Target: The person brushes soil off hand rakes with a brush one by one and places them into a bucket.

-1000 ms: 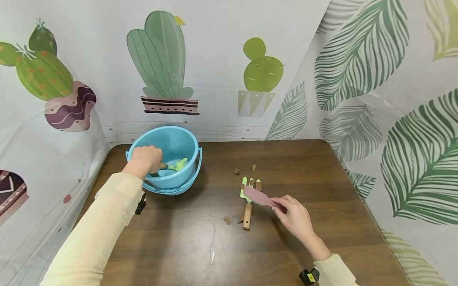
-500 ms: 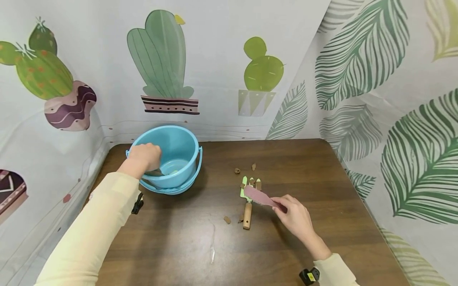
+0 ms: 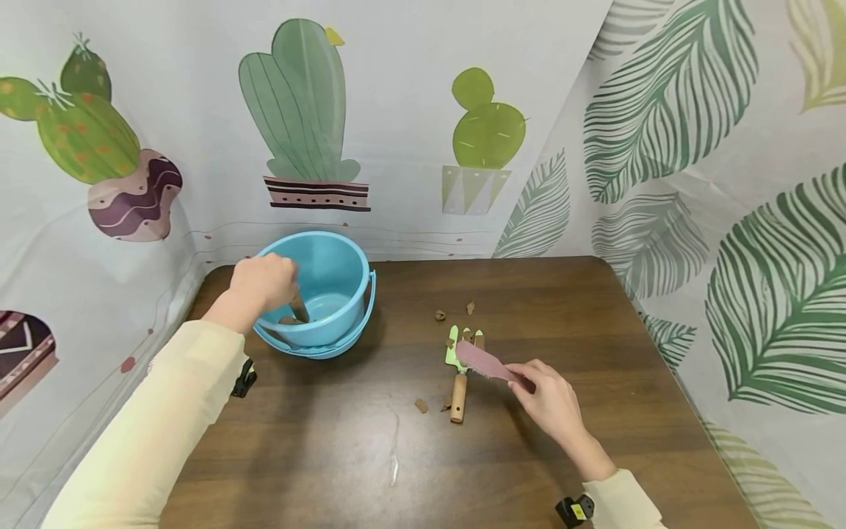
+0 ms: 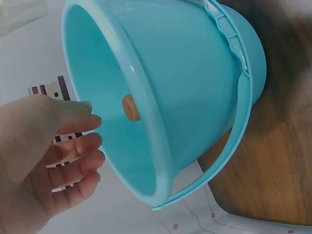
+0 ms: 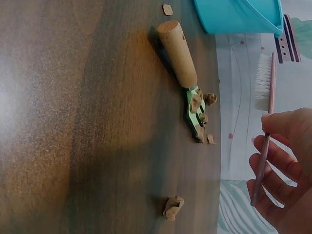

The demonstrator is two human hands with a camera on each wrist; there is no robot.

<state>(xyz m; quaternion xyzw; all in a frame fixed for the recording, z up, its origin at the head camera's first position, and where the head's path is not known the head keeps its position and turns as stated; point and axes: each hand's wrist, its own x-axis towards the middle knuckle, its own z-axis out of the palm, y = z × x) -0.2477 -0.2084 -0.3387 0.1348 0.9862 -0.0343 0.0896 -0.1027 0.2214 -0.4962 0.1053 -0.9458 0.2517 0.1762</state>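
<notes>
My left hand hovers at the near-left rim of the blue bucket. In the left wrist view its fingers are loosely bent with nothing between them. Inside the bucket the wooden handle of a tool shows; its head is hidden. My right hand pinches the handle of a pink brush, white bristles facing the table. Below the brush lies a hand fork with green tines and a wooden handle. Brown crumbly bits cling to its tines.
Loose brown bits lie on the dark wooden table around the fork: one piece behind it, another to its left. A printed cloth hangs behind the table. The bucket's handle hangs down its side.
The wooden-handled tool with a green head, held by my left hand over the bucket, has gone down inside it. My left hand has let go and drawn up and left. The brush has barely moved.
</notes>
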